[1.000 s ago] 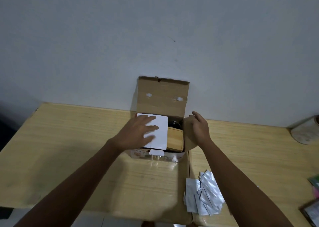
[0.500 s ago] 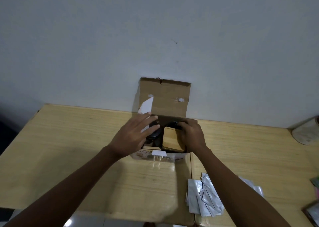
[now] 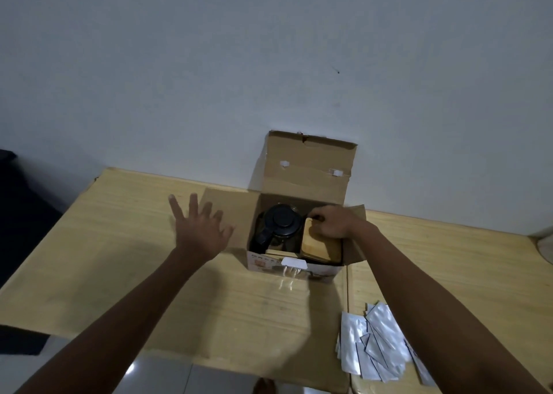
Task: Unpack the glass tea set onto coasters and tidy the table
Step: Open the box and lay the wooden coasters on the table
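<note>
An open cardboard box (image 3: 308, 169) stands on the wooden table (image 3: 119, 244) against the wall, its back flap upright and side flaps folded out. Inside on the left sits a glass teapot with a black lid (image 3: 281, 221). On the right lies a stack of light wooden coasters (image 3: 317, 248). My right hand (image 3: 332, 224) reaches into the box, fingers pinched at the far edge of the coasters. My left hand (image 3: 200, 229) hovers over the left flap with fingers spread and nothing in it.
Several silver foil sachets (image 3: 377, 348) lie in a loose pile at the front right. A pale round object (image 3: 546, 248) sits at the right edge. A seam (image 3: 348, 303) runs between two tabletops. Dark furniture (image 3: 18, 214) is beyond the table's left side.
The white flap that covered the left of the box is folded out to the left, uncovering the teapot. My left hand moved left and spread out; my right hand went down onto the coasters.
</note>
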